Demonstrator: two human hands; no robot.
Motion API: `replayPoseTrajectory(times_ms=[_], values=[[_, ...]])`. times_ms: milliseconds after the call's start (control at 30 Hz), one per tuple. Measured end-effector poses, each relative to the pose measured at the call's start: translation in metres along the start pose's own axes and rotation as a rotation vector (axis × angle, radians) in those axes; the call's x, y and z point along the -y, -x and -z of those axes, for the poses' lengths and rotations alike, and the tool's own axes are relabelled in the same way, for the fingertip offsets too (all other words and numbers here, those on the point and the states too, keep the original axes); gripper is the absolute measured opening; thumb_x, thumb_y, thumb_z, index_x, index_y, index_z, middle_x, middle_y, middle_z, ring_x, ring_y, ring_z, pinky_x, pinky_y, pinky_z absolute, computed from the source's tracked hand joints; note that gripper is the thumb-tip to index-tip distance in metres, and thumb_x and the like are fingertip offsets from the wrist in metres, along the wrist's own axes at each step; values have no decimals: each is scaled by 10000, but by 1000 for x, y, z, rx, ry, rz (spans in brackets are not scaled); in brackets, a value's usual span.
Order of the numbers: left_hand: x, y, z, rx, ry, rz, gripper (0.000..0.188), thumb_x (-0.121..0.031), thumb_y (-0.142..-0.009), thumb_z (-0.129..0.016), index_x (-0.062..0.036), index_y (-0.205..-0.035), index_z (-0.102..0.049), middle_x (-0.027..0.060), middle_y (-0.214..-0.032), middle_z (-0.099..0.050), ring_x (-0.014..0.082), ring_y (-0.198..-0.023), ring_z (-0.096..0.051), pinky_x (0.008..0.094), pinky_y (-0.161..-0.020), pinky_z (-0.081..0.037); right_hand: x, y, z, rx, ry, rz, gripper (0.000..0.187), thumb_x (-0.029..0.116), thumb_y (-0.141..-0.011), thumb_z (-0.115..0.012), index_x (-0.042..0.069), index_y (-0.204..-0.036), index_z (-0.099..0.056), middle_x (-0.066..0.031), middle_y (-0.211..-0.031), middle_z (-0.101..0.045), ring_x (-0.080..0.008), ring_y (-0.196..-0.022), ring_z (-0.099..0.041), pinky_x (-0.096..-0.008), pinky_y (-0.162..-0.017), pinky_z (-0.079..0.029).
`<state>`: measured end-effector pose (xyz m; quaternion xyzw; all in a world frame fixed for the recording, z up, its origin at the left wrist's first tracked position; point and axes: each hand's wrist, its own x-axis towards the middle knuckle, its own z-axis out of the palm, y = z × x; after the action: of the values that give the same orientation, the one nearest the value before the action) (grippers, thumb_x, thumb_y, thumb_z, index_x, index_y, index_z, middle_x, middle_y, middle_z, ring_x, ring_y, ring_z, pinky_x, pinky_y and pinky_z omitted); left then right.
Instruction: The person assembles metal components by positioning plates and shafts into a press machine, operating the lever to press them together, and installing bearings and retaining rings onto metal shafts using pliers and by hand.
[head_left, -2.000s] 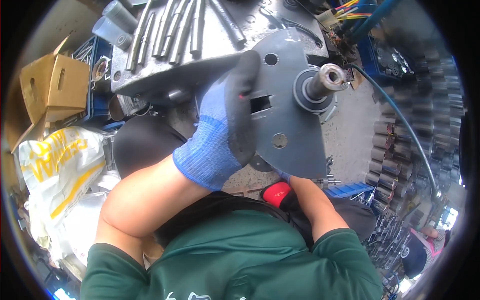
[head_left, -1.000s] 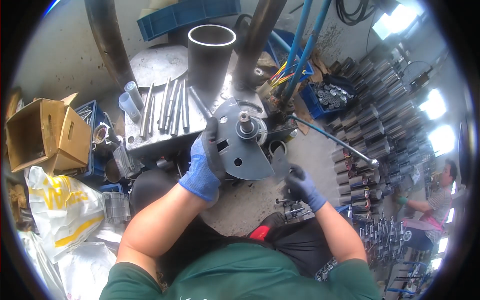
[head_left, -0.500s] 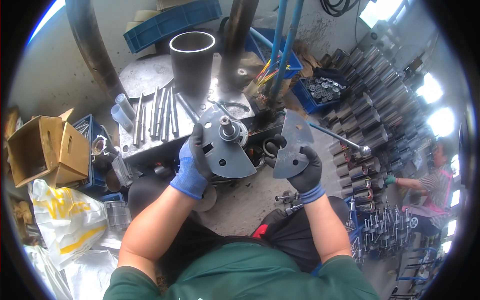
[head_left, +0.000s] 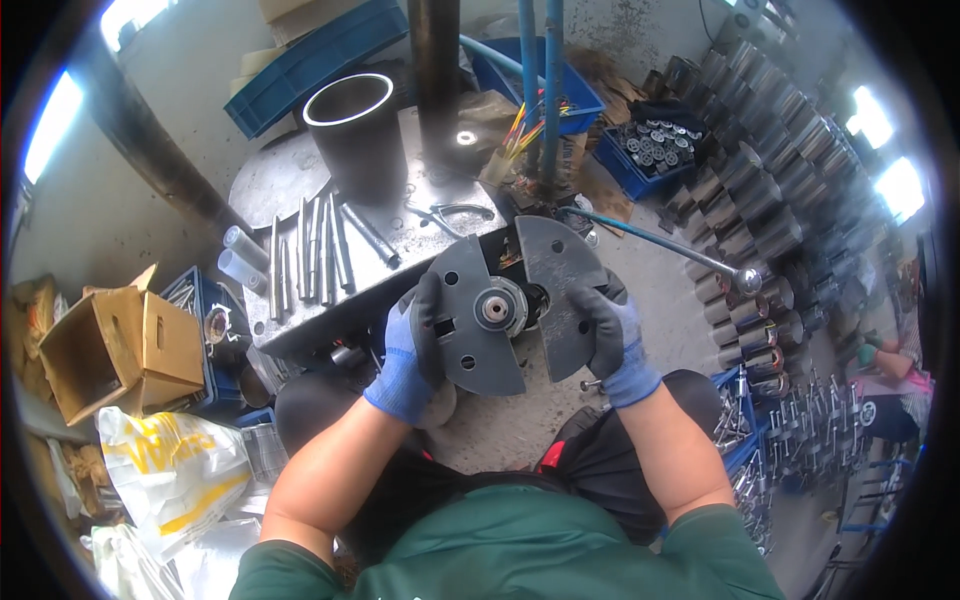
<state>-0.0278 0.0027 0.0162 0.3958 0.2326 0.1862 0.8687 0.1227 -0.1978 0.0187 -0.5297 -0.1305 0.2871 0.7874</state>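
In my left hand, gloved in blue and black, is a dark grey half-round metal plate with round holes. A shaft with a bearing stands at that plate's inner edge, its end facing up. My right hand grips a second half-round plate by its outer edge. The two straight edges face each other with a narrow gap between them, widest near the shaft. Fingers of both hands are closed on the plates' rims; the fingertips underneath are hidden.
Ahead is a metal workbench bearing a wide dark cylinder, several metal rods and pliers. A blue bar with a ball end crosses on the right, before stacked metal tubes. A cardboard box lies left. Another person is far right.
My right hand has brought its plate leftward and turned it, so it now sits close beside the shaft and the left plate. The shaft's end has tipped toward me. The view has shifted.
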Motion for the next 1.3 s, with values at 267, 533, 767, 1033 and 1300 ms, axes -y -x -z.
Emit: replayPoseTrajectory(times_ms=[267,533,767,1033,1300], values=[[11,3,0,-68,-267,-92,539,-521,-1068,-563,-23,-1238,-681,69,-1072,-723,146,-919,-685,316,-830,-578,-6,9,-12,-8,28,-5,262,156,-933,-789,59,-1123,-637,-23,-1045,-696,-107,-911,-646,-277,-855,-540],[9,8,5,-3,-418,-169,432,-431,-1074,-605,-10,-1100,-699,27,-953,-702,88,-835,-618,268,-753,-526,1,20,-8,114,116,-4,310,158,-930,-789,40,-1194,-676,-44,-1073,-734,-110,-950,-675,-278,-861,-554],[17,18,-6,-64,-370,-250,465,-459,-1063,-616,-4,-1124,-693,10,-938,-695,80,-833,-609,264,-754,-522,-20,29,-12,-61,45,-7,155,162,-917,-792,81,-990,-682,-8,-914,-710,-85,-794,-647,-235,-700,-517],[16,20,1,-23,-408,-255,463,-454,-1059,-623,-1,-1114,-702,16,-943,-700,82,-842,-606,265,-759,-515,-18,26,-10,76,91,-24,137,115,-914,-784,56,-1004,-699,-17,-945,-731,-88,-796,-661,-249,-718,-542],[15,17,1,-64,-372,-225,393,-373,-1062,-622,5,-1141,-696,30,-960,-702,100,-853,-623,275,-778,-520,-36,27,-14,-22,71,40,201,157,-907,-801,32,-1040,-719,7,-930,-727,-57,-777,-624,-225,-699,-509]])
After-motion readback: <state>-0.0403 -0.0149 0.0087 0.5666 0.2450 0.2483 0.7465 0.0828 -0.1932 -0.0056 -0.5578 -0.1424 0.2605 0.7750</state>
